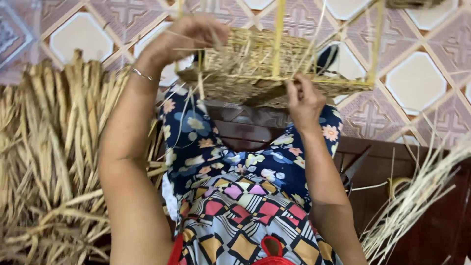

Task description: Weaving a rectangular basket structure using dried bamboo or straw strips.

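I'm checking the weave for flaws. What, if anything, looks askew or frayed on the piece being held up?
Loose straw ends stick out unevenly around the woven straw piece, mostly near the left hand; the right hand holds its lower edge. The piece sits tilted in the yellow frame. Scissors lie beside the lap. Nothing looks broken.

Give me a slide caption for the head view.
Both hands, left hand and right hand, grip a woven straw basket on a yellow frame.
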